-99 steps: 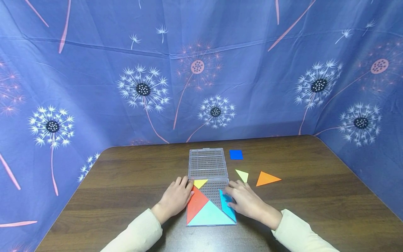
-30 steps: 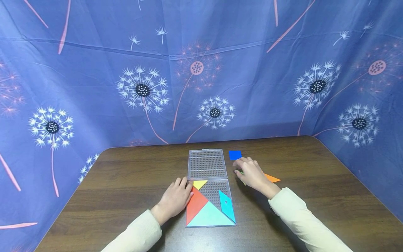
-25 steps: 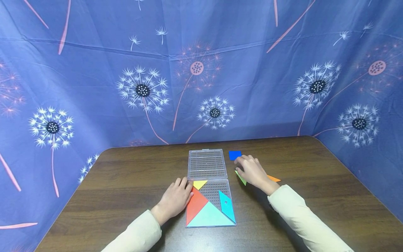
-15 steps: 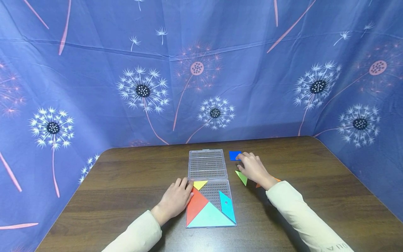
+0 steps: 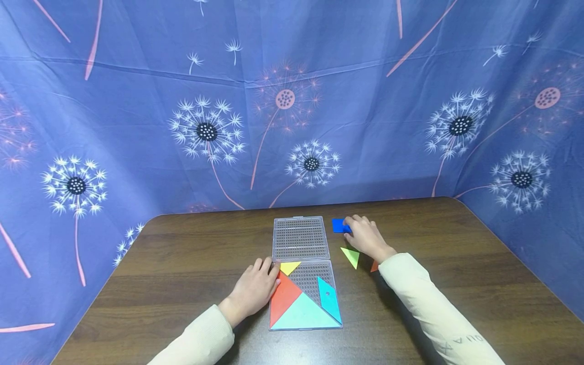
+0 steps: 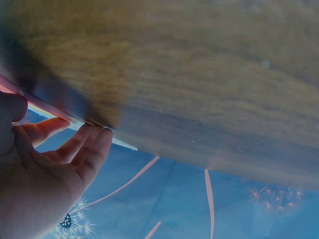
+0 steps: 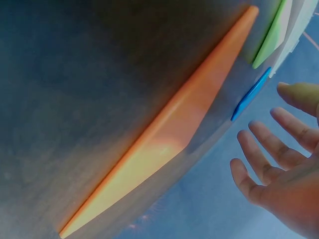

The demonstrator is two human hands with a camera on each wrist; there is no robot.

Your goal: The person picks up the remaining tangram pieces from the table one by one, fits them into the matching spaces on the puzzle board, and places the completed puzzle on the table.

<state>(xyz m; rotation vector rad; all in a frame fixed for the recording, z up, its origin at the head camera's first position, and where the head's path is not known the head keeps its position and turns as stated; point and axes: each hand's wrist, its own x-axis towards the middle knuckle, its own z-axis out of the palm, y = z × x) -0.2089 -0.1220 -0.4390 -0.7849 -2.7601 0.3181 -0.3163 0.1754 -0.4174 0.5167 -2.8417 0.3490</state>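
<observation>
On the worktop [image 5: 182, 263] lay an open clear case [image 5: 303, 268], its near half holding four flat pieces. The left hand [image 5: 253, 289] rested flat, fingers straight, on the case's left edge. The right hand [image 5: 365, 235] hovered spread at the blue square [image 5: 338, 225], fingertips at its edge, gripping nothing. Being thin and flush to the wood, the square could skid away under a glancing touch, or the sleeve could drag the orange triangle [image 7: 164, 134] and green one [image 5: 351, 256].

With the open tray [image 5: 304, 324] as datum: lid [image 5: 300, 237] adjoins behind; left hand [image 5: 253, 289] rests at its left edge; right of the lid lies a square piece [image 5: 338, 225], right hand [image 5: 366, 237] touching it, small triangle [image 5: 352, 256] nearer.
</observation>
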